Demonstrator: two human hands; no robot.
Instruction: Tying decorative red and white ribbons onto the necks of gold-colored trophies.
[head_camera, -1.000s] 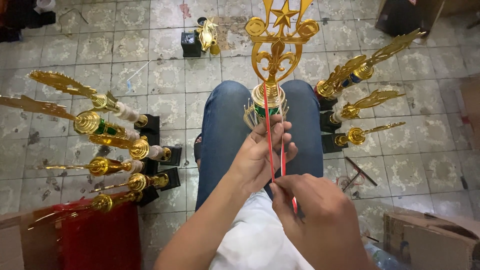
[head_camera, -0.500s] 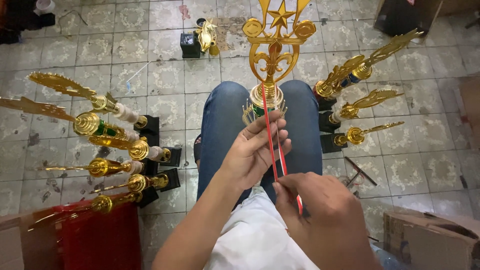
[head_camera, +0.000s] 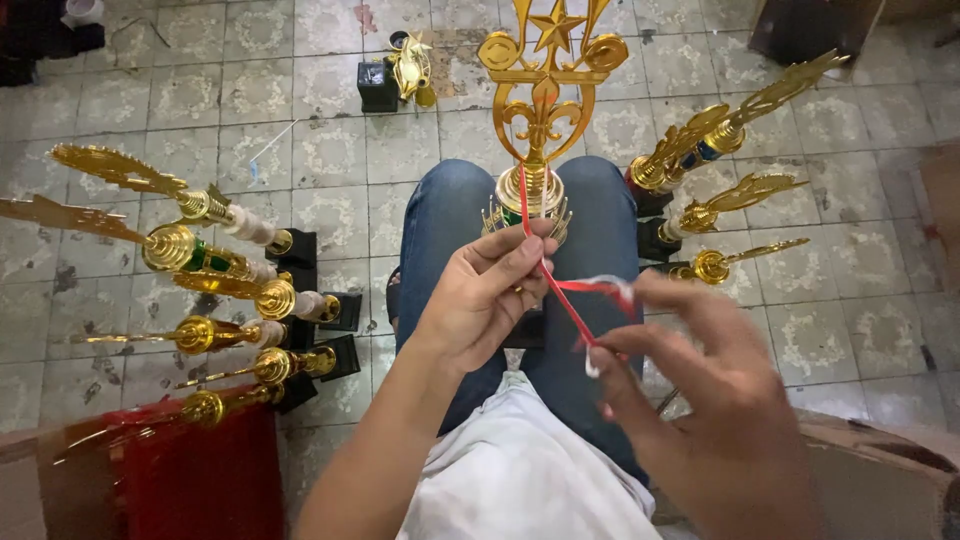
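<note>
Right hand moved outward since half second ago; red ribbon, before straight, now bent in loop near right grip. Judgement: knot or bow being formed. Left hand grip pinched on ribbon, just above gold trophy between knees. Right grip clamped on ribbon end. More trophies left of grip, others right. Floor worn patterned tile; red cloth lower left.

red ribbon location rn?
Head view, centre: the thin red ribbon runs from the gold star-topped trophy between the knees down to the right hand, with the left hand pinching it midway.
</note>
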